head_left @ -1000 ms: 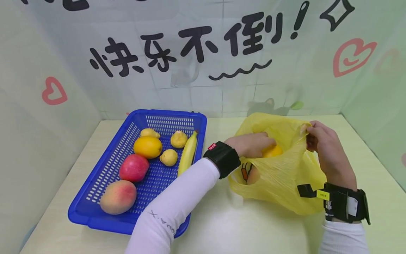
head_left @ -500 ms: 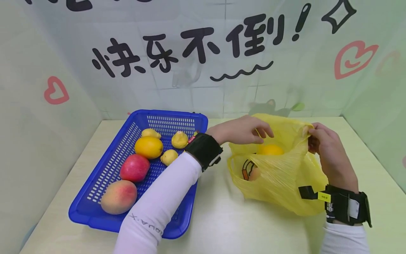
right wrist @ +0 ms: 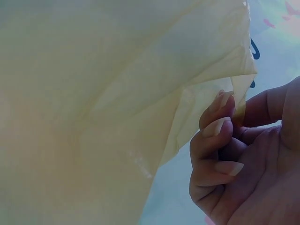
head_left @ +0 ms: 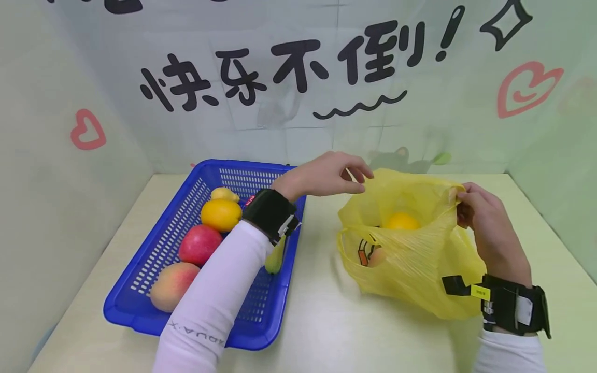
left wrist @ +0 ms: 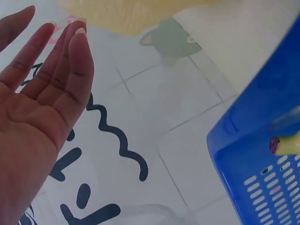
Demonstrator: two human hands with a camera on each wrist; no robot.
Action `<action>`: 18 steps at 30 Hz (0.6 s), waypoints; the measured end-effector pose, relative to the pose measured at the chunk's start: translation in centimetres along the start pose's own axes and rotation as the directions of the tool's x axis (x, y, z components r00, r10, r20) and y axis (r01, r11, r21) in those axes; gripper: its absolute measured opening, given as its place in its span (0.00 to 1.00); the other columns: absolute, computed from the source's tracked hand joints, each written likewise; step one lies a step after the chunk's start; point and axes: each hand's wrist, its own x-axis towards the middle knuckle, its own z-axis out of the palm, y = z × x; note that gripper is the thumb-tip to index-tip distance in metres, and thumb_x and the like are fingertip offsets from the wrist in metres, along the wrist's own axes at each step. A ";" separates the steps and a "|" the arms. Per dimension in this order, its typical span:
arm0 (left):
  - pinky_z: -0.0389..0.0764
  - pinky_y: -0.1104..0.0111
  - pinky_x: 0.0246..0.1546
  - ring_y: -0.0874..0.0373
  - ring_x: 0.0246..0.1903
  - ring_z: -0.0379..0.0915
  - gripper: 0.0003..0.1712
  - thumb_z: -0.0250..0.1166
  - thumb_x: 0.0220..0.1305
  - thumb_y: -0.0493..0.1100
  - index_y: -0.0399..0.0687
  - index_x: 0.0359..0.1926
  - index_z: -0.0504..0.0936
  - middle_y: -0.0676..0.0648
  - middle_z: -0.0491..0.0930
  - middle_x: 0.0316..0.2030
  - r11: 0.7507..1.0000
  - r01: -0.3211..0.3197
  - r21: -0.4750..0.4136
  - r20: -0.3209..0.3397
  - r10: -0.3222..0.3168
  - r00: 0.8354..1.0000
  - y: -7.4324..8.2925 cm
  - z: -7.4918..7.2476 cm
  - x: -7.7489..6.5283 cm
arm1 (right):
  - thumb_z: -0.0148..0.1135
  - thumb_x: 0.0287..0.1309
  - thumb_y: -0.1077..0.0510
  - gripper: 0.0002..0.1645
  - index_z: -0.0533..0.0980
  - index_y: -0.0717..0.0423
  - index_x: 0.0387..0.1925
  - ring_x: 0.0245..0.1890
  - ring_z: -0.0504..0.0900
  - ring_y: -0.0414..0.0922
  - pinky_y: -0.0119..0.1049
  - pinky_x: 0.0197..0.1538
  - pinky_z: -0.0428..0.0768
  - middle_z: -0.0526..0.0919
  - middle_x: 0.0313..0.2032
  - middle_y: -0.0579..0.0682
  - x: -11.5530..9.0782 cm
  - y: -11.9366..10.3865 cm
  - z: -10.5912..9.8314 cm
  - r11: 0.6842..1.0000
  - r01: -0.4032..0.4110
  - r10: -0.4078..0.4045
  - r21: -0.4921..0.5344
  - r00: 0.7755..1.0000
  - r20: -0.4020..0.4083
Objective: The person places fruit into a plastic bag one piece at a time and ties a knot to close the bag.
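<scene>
My right hand point(head_left: 487, 223) pinches the rim of a yellow plastic bag point(head_left: 415, 274) between thumb and fingers; the right wrist view shows the thin film of the bag point(right wrist: 103, 131) caught there. Inside the bag's mouth an orange fruit point(head_left: 403, 221) shows, with a peach-coloured round fruit point(head_left: 377, 256) seen through the front. My left hand point(head_left: 328, 173) hovers between the bag and a blue basket point(head_left: 282, 305), holding nothing, its fingers loosely bent. In the left wrist view that hand point(left wrist: 44, 103) has an empty palm, with the basket point(left wrist: 225, 136) at right.
In the basket lie a peach point(head_left: 172, 286), a red apple-like fruit point(head_left: 200, 244), a yellow-orange fruit point(head_left: 221, 215), a small yellow fruit point(head_left: 225, 194) and a banana point(head_left: 276, 257), partly hidden by the left arm. A printed wall point(head_left: 303, 140) stands behind the table point(head_left: 322, 321).
My left hand has let go of the orange fruit in the bag, come up out of it and moved left toward the basket. My right hand still grips the bag's rim.
</scene>
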 end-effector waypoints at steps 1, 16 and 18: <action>0.80 0.70 0.52 0.57 0.51 0.79 0.19 0.59 0.70 0.45 0.49 0.59 0.78 0.49 0.81 0.53 1.000 0.003 -0.007 -0.011 -0.003 1.000 -0.1 -0.3 -0.2 | 0.45 0.75 0.50 0.15 0.73 0.55 0.39 0.29 0.71 0.40 0.29 0.34 0.68 0.74 0.32 0.43 0.0 0.0 -0.1 1.000 0.003 -0.003 0.003 1.000 -0.004; 0.77 0.59 0.54 0.51 0.49 0.73 0.17 0.59 0.62 0.42 0.45 0.51 0.79 0.45 0.80 0.49 0.966 0.251 0.065 0.005 -0.252 0.968 -5.8 -4.5 -7.5 | 0.45 0.75 0.50 0.15 0.72 0.55 0.39 0.30 0.72 0.40 0.28 0.35 0.70 0.74 0.33 0.43 -0.1 0.0 -0.3 1.000 0.003 -0.003 -0.001 1.000 0.017; 0.76 0.56 0.54 0.49 0.49 0.72 0.17 0.60 0.62 0.43 0.44 0.52 0.78 0.44 0.79 0.49 0.941 0.329 0.083 0.023 -0.332 0.943 -6.9 -4.9 -8.5 | 0.44 0.75 0.50 0.15 0.72 0.55 0.40 0.30 0.72 0.40 0.28 0.35 0.70 0.74 0.33 0.43 -0.1 0.0 -0.3 1.000 0.000 0.001 -0.007 1.000 0.016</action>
